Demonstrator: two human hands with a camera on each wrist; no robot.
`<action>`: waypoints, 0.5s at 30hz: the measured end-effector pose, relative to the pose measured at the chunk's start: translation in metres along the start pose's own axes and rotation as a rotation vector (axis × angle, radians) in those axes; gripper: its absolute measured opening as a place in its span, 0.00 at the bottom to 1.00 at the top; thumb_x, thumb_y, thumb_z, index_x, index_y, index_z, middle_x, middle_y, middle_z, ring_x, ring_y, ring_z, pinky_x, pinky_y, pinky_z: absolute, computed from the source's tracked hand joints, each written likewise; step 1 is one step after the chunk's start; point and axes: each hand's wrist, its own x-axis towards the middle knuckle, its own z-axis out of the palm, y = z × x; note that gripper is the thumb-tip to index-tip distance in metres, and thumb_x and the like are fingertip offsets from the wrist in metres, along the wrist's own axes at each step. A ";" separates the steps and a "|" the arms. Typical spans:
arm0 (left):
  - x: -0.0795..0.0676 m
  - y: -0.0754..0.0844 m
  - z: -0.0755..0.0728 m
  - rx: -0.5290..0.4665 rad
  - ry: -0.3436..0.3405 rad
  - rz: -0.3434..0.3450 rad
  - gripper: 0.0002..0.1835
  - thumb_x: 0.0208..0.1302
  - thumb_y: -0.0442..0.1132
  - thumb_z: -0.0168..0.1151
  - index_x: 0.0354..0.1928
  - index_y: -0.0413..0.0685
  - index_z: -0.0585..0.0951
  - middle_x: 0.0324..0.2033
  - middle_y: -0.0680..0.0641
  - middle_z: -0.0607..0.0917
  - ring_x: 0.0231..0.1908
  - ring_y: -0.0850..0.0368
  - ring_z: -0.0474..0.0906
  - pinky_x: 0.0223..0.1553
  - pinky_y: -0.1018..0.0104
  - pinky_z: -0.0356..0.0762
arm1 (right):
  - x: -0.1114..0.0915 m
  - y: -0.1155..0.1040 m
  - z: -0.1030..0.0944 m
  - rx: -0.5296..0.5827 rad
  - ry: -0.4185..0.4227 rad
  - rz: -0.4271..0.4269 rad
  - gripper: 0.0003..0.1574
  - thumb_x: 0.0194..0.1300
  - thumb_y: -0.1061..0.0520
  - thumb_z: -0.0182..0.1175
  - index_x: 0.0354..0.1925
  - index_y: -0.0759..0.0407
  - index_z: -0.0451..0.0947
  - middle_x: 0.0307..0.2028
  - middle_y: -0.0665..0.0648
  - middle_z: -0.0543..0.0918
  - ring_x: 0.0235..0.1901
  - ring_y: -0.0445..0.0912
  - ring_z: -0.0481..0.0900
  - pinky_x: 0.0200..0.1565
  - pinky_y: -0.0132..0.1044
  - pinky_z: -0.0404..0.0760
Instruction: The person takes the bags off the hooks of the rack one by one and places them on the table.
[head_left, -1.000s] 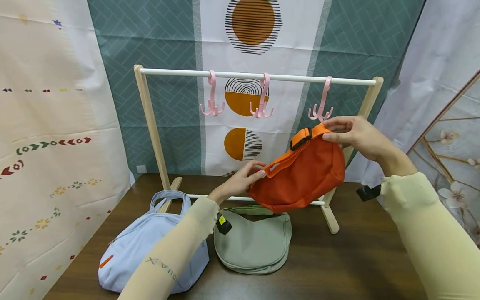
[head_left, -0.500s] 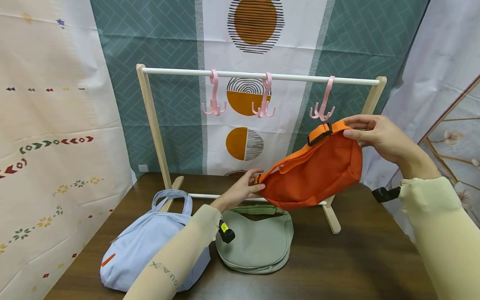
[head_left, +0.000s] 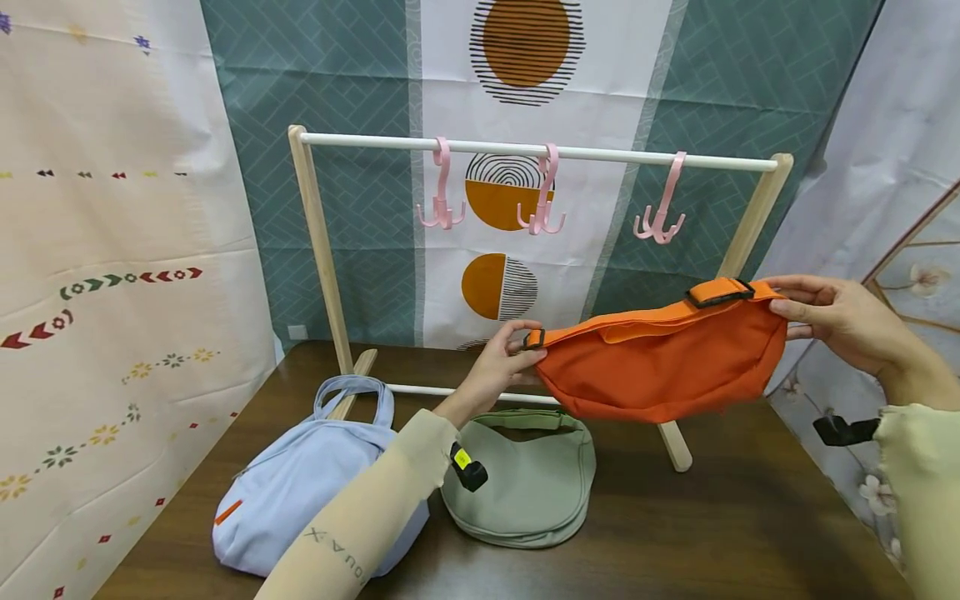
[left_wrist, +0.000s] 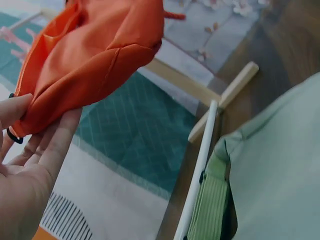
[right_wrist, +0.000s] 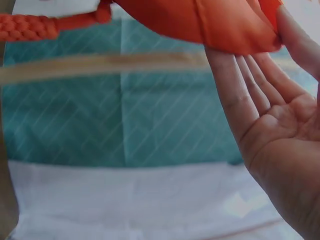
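Note:
An orange bag (head_left: pixel 660 371) with a lighter orange strap and black buckles is held up between both hands, stretched sideways in front of the rack. My left hand (head_left: pixel 498 367) pinches its left end by the small black buckle, thumb in front and fingers behind. At the other end, my right hand (head_left: pixel 847 321) grips the upper corner where the strap meets the bag, just past the larger buckle. A braided orange cord (right_wrist: pixel 30 27) hangs off the bag in the right wrist view. Above the bag, a pink hook (head_left: pixel 660 221) hangs from the white rail.
The rack's white rail (head_left: pixel 360 142) carries two more pink hooks, one at left (head_left: pixel 441 208) and one in the middle (head_left: pixel 542 212). On the brown table (head_left: pixel 712 533) lie a light blue bag (head_left: pixel 315 483) and a sage green bag (head_left: pixel 525 483). A patterned curtain (head_left: pixel 315 75) backs the rack.
The orange bag has moved right and been turned from a slant to nearly level. My right hand has gone right and down; my left hand has shifted slightly right. The view has shifted a little.

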 end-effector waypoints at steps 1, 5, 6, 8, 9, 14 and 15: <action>0.000 0.001 0.003 -0.005 -0.003 0.002 0.28 0.75 0.31 0.62 0.72 0.48 0.68 0.60 0.35 0.80 0.48 0.49 0.85 0.52 0.48 0.84 | -0.002 0.005 -0.004 0.005 -0.013 0.004 0.29 0.78 0.70 0.50 0.60 0.41 0.83 0.49 0.46 0.89 0.45 0.41 0.87 0.42 0.35 0.85; 0.000 0.003 0.016 -0.019 -0.029 -0.015 0.26 0.75 0.32 0.62 0.71 0.48 0.70 0.59 0.37 0.81 0.48 0.49 0.85 0.53 0.44 0.83 | -0.013 0.023 -0.022 -0.013 -0.072 0.018 0.32 0.79 0.72 0.48 0.60 0.38 0.82 0.50 0.45 0.89 0.45 0.42 0.87 0.42 0.37 0.86; 0.000 0.002 0.019 -0.024 -0.038 -0.020 0.25 0.76 0.32 0.61 0.71 0.48 0.70 0.58 0.38 0.81 0.48 0.49 0.85 0.53 0.44 0.83 | -0.015 0.027 -0.026 -0.032 -0.090 0.025 0.33 0.79 0.72 0.47 0.60 0.35 0.81 0.50 0.44 0.89 0.45 0.41 0.87 0.42 0.37 0.87; 0.000 0.001 0.025 -0.031 -0.057 -0.034 0.25 0.76 0.33 0.61 0.71 0.48 0.70 0.58 0.39 0.81 0.48 0.48 0.86 0.51 0.45 0.84 | -0.020 0.035 -0.033 -0.043 -0.109 0.061 0.35 0.80 0.72 0.47 0.59 0.33 0.81 0.49 0.43 0.89 0.44 0.41 0.88 0.41 0.37 0.87; 0.000 -0.001 0.028 -0.035 -0.067 -0.042 0.25 0.76 0.33 0.61 0.71 0.47 0.69 0.58 0.39 0.81 0.48 0.48 0.86 0.50 0.46 0.84 | -0.022 0.039 -0.036 -0.037 -0.124 0.081 0.35 0.79 0.72 0.46 0.58 0.32 0.81 0.49 0.43 0.89 0.44 0.42 0.88 0.41 0.38 0.87; -0.002 -0.013 0.038 -0.027 -0.086 -0.085 0.25 0.77 0.34 0.60 0.71 0.44 0.69 0.55 0.40 0.81 0.51 0.48 0.84 0.49 0.48 0.85 | -0.027 0.056 -0.046 -0.008 -0.228 0.198 0.36 0.80 0.72 0.46 0.55 0.28 0.80 0.50 0.39 0.87 0.45 0.43 0.89 0.42 0.41 0.88; -0.002 -0.015 0.040 -0.026 -0.086 -0.093 0.24 0.77 0.34 0.60 0.71 0.44 0.69 0.55 0.40 0.81 0.51 0.48 0.84 0.49 0.47 0.85 | -0.028 0.059 -0.048 0.000 -0.262 0.217 0.36 0.81 0.71 0.45 0.55 0.27 0.80 0.50 0.39 0.87 0.46 0.44 0.88 0.43 0.42 0.88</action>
